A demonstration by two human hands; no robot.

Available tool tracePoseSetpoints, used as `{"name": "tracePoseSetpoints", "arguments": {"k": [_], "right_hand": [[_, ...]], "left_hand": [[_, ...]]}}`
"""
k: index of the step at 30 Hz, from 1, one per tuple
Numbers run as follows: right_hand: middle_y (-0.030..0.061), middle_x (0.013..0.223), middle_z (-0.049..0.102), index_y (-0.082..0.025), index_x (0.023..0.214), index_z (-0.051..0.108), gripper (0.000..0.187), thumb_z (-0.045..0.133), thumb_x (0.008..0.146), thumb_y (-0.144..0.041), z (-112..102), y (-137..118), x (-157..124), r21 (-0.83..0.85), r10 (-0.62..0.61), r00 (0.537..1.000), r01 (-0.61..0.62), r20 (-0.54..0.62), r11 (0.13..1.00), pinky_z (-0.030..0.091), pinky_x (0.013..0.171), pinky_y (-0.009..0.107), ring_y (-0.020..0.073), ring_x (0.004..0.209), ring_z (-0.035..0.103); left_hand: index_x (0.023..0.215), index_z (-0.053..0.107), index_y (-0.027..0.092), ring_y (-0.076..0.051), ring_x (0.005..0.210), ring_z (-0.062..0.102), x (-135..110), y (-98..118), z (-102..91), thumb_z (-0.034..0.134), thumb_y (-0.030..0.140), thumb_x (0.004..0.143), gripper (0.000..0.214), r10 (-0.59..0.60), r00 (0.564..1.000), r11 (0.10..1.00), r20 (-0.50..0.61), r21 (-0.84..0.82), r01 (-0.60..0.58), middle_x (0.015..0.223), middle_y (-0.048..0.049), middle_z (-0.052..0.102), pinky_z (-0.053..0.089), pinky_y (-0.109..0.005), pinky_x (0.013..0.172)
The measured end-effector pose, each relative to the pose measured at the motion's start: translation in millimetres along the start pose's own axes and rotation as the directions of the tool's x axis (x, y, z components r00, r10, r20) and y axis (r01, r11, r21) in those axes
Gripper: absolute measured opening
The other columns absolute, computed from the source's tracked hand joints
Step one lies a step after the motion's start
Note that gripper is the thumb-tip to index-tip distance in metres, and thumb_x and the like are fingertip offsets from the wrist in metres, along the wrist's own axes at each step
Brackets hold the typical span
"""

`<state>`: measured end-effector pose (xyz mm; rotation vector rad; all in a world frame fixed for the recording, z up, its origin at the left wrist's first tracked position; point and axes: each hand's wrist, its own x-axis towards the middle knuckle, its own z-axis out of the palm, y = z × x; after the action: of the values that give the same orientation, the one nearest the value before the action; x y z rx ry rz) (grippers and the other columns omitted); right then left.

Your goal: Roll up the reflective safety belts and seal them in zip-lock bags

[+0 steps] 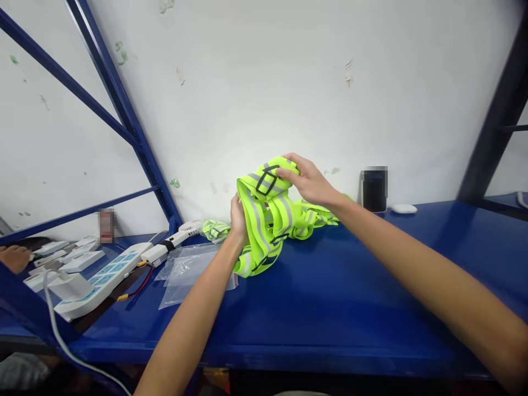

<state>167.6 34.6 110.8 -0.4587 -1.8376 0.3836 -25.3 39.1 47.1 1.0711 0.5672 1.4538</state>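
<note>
Between my two hands is a bundle of neon yellow reflective straps (258, 212) with grey stripes and black buckles, raised above the blue table. My right hand (307, 179) pinches the top of the bundle, its thumb beside a black buckle (267, 180). On the left side my left hand (238, 215) is closed round the straps, its fingers mostly hidden behind them. The lower loops hang down to the tabletop. More neon straps (315, 214) lie behind, to the right, and a bagged neon bundle (215, 230) rests to the left.
Clear plastic bags (185, 272) lie left of the straps on the blue table (330, 308). Farther left are a white power strip (103, 280), a small white fan (181, 236) and a cable with yellow connectors (140, 286). A dark-fronted device (374, 190) stands by the wall. Another person's hand (15, 258) shows far left.
</note>
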Motion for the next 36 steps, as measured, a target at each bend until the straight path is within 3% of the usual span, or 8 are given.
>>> {"name": "tracePoseSetpoints", "arguments": {"k": [3, 7, 12, 16, 21, 26, 31, 36], "right_hand": [[0.0052, 0.103, 0.067, -0.019, 0.105, 0.062, 0.030, 0.060, 0.090, -0.044, -1, 9, 1, 0.021, 0.054, 0.997, -0.053, -0.054, 0.998, 0.049, 0.082, 0.034, 0.0208, 0.094, 0.061], [0.0026, 0.092, 0.068, -0.019, 0.096, 0.063, 0.029, 0.068, 0.084, -0.044, 2, 13, 3, 0.228, 0.142, 0.985, -0.116, -0.099, 0.967, 0.050, 0.081, 0.032, 0.0188, 0.087, 0.063], [0.0035, 0.085, 0.070, -0.018, 0.087, 0.061, 0.032, 0.073, 0.075, -0.044, 25, 11, 2, 0.654, 0.325, 0.946, -0.229, -0.026, 0.721, 0.052, 0.085, 0.033, 0.0197, 0.087, 0.066], [0.0021, 0.086, 0.068, -0.018, 0.087, 0.058, 0.029, 0.075, 0.072, -0.036, 44, 15, -4, 0.671, 0.410, 0.899, -0.209, -0.154, 0.711, 0.052, 0.081, 0.030, 0.0178, 0.084, 0.065], [-0.0017, 0.088, 0.062, -0.024, 0.096, 0.052, 0.027, 0.068, 0.078, -0.036, 55, 25, -11, 0.512, 0.354, 0.892, -0.174, -0.280, 0.841, 0.051, 0.078, 0.029, 0.0159, 0.083, 0.060], [0.0025, 0.102, 0.061, -0.024, 0.103, 0.052, 0.026, 0.062, 0.084, -0.037, 51, 25, -9, 0.222, 0.190, 0.914, -0.114, -0.359, 0.968, 0.048, 0.090, 0.035, 0.0197, 0.099, 0.057], [0.0046, 0.111, 0.065, -0.024, 0.111, 0.053, 0.023, 0.057, 0.092, -0.037, 39, 13, -7, -0.060, -0.076, 0.936, 0.059, -0.343, 0.996, 0.047, 0.098, 0.039, 0.0224, 0.108, 0.060], [0.0071, 0.131, 0.063, -0.025, 0.126, 0.054, 0.029, 0.048, 0.098, -0.033, 25, 17, -11, -0.248, -0.358, 0.931, 0.330, -0.075, 0.911, 0.047, 0.104, 0.040, 0.0225, 0.121, 0.060]], "left_hand": [[0.115, 0.058, 0.021, -0.032, 0.116, 0.062, -4, 8, -6.7, 0.037, 0.073, 0.085, 0.063, 0.148, 0.986, 0.985, 0.075, 0.072, -0.154, 0.113, -0.0098, 0.069, 0.051, -0.048, 0.097], [0.130, 0.048, 0.026, -0.029, 0.138, 0.043, -6, 14, -2.5, 0.051, 0.065, 0.086, 0.059, 0.338, 0.922, 0.857, 0.186, 0.343, -0.384, 0.139, -0.0082, 0.056, 0.034, -0.045, 0.114], [0.144, 0.033, 0.028, -0.025, 0.144, 0.035, -15, -5, 29.9, 0.065, 0.049, 0.086, 0.069, 0.481, 0.822, 0.711, 0.303, 0.414, -0.569, 0.153, -0.0066, 0.041, 0.027, -0.035, 0.119], [0.140, 0.041, 0.025, -0.025, 0.133, 0.050, -13, -25, 35.3, 0.075, 0.040, 0.080, 0.071, 0.434, 0.877, 0.802, 0.205, 0.355, -0.480, 0.143, -0.0087, 0.053, 0.038, -0.037, 0.113], [0.120, 0.058, 0.017, -0.028, 0.109, 0.066, -9, -38, 22.5, 0.083, 0.034, 0.068, 0.060, 0.155, 0.987, 0.930, 0.044, 0.331, -0.161, 0.120, -0.0118, 0.069, 0.052, -0.038, 0.095], [0.107, 0.068, 0.013, -0.027, 0.088, 0.071, -17, -32, 16.8, 0.084, 0.037, 0.064, 0.052, -0.175, 0.960, 0.966, 0.217, 0.227, 0.124, 0.097, -0.0104, 0.075, 0.055, -0.037, 0.081], [0.103, 0.068, 0.013, -0.022, 0.084, 0.070, -22, -17, 9.7, 0.087, 0.030, 0.060, 0.051, -0.146, 0.933, 0.963, 0.328, 0.263, 0.058, 0.093, -0.0075, 0.074, 0.052, -0.031, 0.079], [0.100, 0.068, 0.014, -0.021, 0.086, 0.070, -23, -14, 4.1, 0.085, 0.029, 0.063, 0.043, -0.077, 0.952, 0.965, 0.298, 0.263, -0.004, 0.097, -0.0062, 0.074, 0.051, -0.028, 0.078]]}}
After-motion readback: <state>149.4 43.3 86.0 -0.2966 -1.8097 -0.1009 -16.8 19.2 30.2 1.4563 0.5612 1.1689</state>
